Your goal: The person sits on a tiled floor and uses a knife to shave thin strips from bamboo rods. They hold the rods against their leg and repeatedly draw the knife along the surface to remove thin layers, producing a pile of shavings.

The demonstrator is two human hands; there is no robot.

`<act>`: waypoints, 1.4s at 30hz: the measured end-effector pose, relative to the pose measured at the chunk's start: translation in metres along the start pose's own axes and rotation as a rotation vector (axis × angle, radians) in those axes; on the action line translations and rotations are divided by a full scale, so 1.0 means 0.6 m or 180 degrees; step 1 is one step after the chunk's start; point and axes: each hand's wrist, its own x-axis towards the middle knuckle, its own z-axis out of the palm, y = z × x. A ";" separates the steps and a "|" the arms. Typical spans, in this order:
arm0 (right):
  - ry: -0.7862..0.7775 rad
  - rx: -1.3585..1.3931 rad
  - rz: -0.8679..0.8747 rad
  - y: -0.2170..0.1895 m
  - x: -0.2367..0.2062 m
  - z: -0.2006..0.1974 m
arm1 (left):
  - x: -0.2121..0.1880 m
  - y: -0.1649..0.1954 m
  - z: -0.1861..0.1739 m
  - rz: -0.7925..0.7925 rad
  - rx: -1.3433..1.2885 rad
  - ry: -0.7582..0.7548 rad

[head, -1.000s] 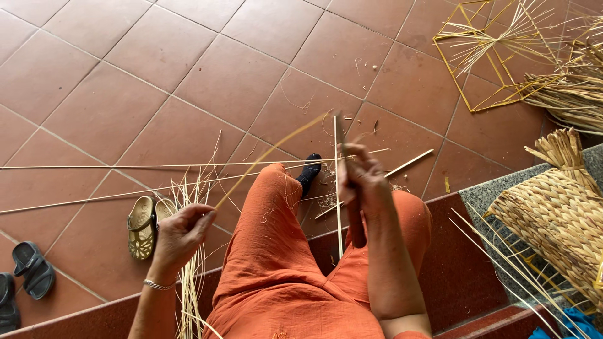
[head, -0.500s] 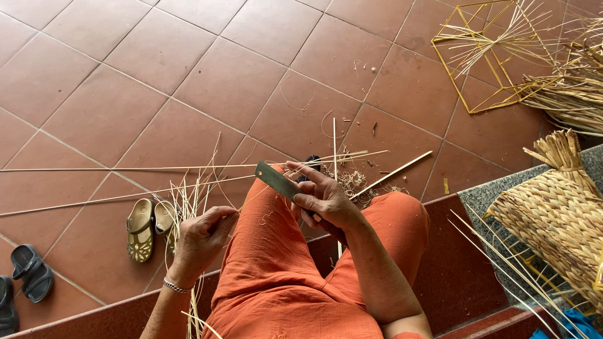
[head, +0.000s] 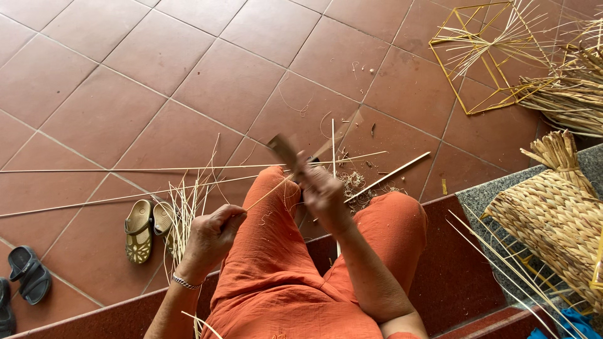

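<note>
Left hand clenched around a thin bamboo strip over the left knee, bracelet on the wrist. Right hand grasps a knife by the handle, blade blurred, tilted up to the left, touching the strip just above the knees. The strip runs from the left fist up and right toward the knife. Person sits on a dark red step, orange trousers filling the lower middle.

A bunch of pale splints stands just beside the left hand. A pair of olive sandals lies on the tiled floor near it, dark sandals farther left at the frame edge. Long thin sticks lie across the tiles to the left. Shavings and a thicker stick sit beyond the knees. A woven straw piece rests on the grey ledge to the right. Far top right: yellow wire frame with loose straw beside it
</note>
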 end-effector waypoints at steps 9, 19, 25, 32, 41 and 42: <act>0.0707 0.3200 0.1869 -0.021 0.042 -0.132 | -0.003 -0.039 -0.006 -0.0572 -0.0488 0.0089; -0.1509 0.3705 0.2622 -0.067 0.000 0.000 | 0.026 -0.025 0.046 -0.0207 -0.1271 -0.0461; -0.0179 0.3390 0.2825 -0.043 0.023 -0.074 | 0.013 -0.031 -0.007 -0.0569 -0.0687 -0.0632; 0.0365 0.3867 0.1868 -0.006 0.044 -0.145 | -0.018 -0.053 -0.039 -0.0604 -0.0251 -0.0516; -0.1430 0.3440 0.2751 -0.075 0.003 -0.010 | 0.013 -0.034 0.037 -0.0738 -0.1148 -0.0707; -0.1527 0.3318 0.2761 -0.081 -0.003 0.002 | 0.015 -0.031 0.041 -0.0831 -0.1446 -0.0706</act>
